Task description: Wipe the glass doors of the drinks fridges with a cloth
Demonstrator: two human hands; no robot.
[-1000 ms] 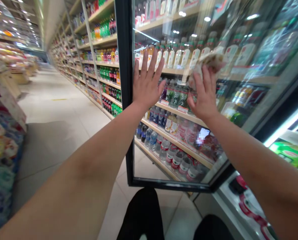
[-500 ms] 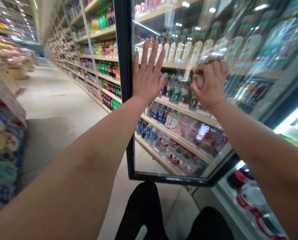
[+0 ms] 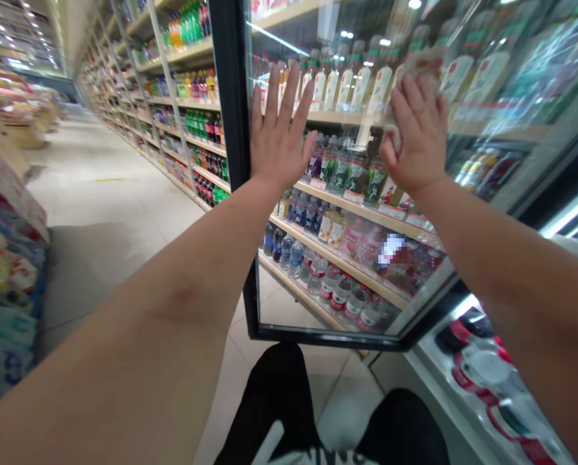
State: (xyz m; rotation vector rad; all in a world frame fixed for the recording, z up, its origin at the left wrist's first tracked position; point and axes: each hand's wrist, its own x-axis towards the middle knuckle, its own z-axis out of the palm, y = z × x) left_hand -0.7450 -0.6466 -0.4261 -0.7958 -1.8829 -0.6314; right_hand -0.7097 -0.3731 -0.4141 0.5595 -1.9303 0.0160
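A glass fridge door (image 3: 312,320) with a dark frame stands open in front of me. My left hand (image 3: 279,139) lies flat against the glass near the frame's left side, fingers spread and holding nothing. Over to the right, my right hand (image 3: 417,132) presses a crumpled, pale cloth (image 3: 427,61) on the pane. Part of the cloth sticks out above the fingers and a bit shows by the thumb; the palm hides the rest. Bottles on shelves show in and through the glass around both hands.
Long shelves of drinks (image 3: 201,129) run along the aisle beyond the door. At lower right, large bottles (image 3: 487,368) stand inside the lit fridge. Stacked packaged goods (image 3: 8,284) line the left. My knees (image 3: 279,387) are just below the door's lower edge.
My right hand has moved up and slightly right over the glass with the cloth, its fingers now stretched upward rather than curled. The left hand stays on the pane; the view has shifted slightly.
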